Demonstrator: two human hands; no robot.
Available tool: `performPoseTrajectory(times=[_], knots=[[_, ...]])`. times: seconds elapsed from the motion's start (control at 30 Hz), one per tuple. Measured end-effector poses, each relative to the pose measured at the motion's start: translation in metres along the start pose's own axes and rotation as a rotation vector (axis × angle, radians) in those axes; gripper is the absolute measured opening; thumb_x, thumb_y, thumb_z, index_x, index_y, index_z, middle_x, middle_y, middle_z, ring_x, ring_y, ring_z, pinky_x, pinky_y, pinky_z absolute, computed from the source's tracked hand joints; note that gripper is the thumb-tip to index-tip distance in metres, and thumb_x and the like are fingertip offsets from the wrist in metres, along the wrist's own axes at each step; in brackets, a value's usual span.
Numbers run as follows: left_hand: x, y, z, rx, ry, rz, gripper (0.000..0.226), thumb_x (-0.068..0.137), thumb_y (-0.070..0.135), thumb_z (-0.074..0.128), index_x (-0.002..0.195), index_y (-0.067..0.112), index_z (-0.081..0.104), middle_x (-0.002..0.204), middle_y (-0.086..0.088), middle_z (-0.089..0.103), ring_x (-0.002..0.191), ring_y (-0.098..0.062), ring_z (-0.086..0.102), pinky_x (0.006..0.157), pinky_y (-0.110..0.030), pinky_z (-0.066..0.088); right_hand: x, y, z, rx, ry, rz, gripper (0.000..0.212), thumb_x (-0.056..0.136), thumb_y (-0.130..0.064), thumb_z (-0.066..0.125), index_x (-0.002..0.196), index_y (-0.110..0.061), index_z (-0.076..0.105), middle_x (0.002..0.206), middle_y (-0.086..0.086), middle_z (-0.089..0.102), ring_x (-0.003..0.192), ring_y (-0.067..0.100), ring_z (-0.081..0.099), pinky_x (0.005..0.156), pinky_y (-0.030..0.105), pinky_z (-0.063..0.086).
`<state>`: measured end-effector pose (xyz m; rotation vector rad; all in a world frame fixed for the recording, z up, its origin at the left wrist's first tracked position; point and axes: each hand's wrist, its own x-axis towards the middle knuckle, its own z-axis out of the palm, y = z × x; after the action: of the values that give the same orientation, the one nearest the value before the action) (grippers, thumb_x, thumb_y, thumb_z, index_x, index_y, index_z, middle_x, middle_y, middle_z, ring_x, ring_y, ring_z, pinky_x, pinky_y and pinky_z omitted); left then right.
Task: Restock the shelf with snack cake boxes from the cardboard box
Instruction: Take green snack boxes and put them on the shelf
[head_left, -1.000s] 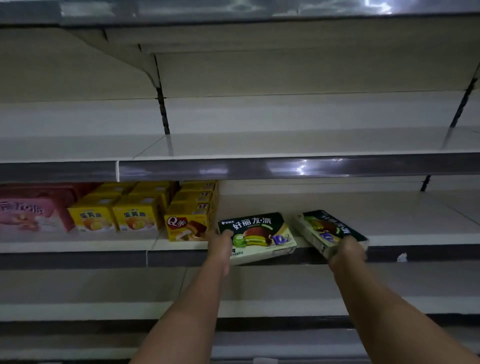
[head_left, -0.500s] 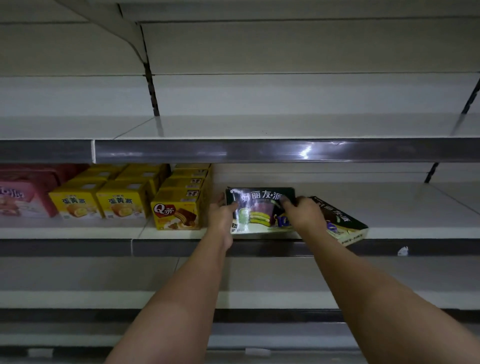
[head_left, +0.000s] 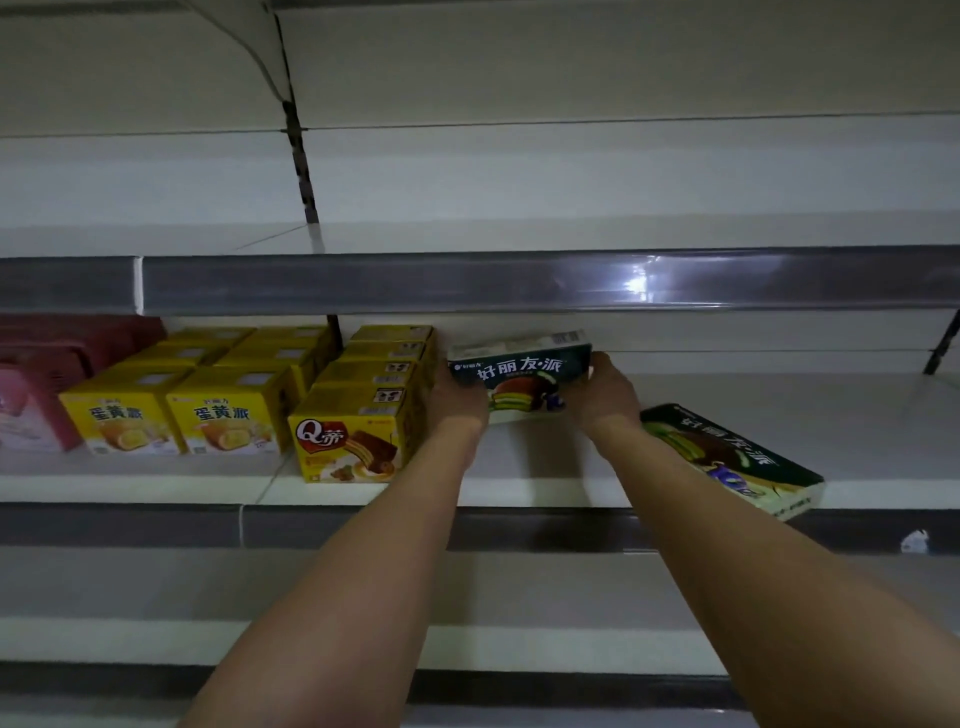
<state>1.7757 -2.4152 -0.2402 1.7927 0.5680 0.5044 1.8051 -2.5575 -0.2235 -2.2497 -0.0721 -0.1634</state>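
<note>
The snack cake box (head_left: 519, 371), dark green with a cake slice printed on it, is standing upright on the middle shelf (head_left: 519, 467), pinned between both hands. Working near to far: two bare forearms come up from 6 o'clock and angle in toward the shelf. The left hand (head_left: 460, 397) wraps the box's left edge, the right hand (head_left: 605, 392) curls round its right edge, so each grip is clamped on that same box with the front panel facing out.

Over at 4 o'clock from it, near the shelf's front lip, a second green box (head_left: 727, 457) lies flat and skewed, one corner poking past the edge. The right forearm crosses just beside it; can't tell if they touch.

At 9 o'clock, right next to the left hand, there's a row of brown Q boxes (head_left: 348, 447) running back into the shelf. Further left sit yellow boxes (head_left: 176, 415) in two rows, then pink boxes (head_left: 31, 410) at the far left. Above all that is the upper shelf (head_left: 467, 280), its front strip catching a glare.
</note>
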Motion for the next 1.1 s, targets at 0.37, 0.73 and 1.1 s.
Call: performPoseTrajectory(times=[0.37, 0.73, 1.1], knots=[[0.056, -0.014, 0.020, -0.242, -0.044, 0.054, 0.081, 0.079, 0.008, 0.064, 0.150, 0.022, 0.027, 0.143, -0.006, 0.047, 0.133, -0.026, 0.043, 0.113, -0.041, 0.033, 0.042, -0.005, 0.044, 0.326, -0.044, 0.043, 0.053, 0.088, -0.012, 0.060, 0.137, -0.005, 0.040, 0.132, 0.017, 0.054, 0.119, 0.031, 0.052, 0.099, 0.036, 0.043], [0.081, -0.018, 0.026, -0.236, -0.163, -0.009, 0.107, 0.075, 0.018, 0.071, 0.154, 0.026, -0.001, 0.158, -0.007, 0.021, 0.145, -0.030, 0.020, 0.116, -0.049, 0.023, 0.062, -0.010, 0.059, 0.476, -0.112, 0.108, 0.057, 0.084, -0.005, 0.063, 0.136, -0.006, 0.040, 0.128, 0.011, 0.055, 0.117, 0.031, 0.052, 0.102, 0.040, 0.042], [-0.007, -0.006, 0.034, 0.093, -0.303, 0.077, 0.044, 0.093, 0.002, 0.047, 0.136, 0.010, 0.047, 0.138, -0.011, 0.050, 0.123, -0.028, 0.050, 0.099, -0.030, 0.042, 0.019, 0.015, 0.003, -0.480, 0.090, 0.080, 0.041, 0.095, -0.031, 0.043, 0.132, -0.012, 0.044, 0.134, 0.011, 0.051, 0.124, 0.030, 0.043, 0.102, 0.040, 0.031]])
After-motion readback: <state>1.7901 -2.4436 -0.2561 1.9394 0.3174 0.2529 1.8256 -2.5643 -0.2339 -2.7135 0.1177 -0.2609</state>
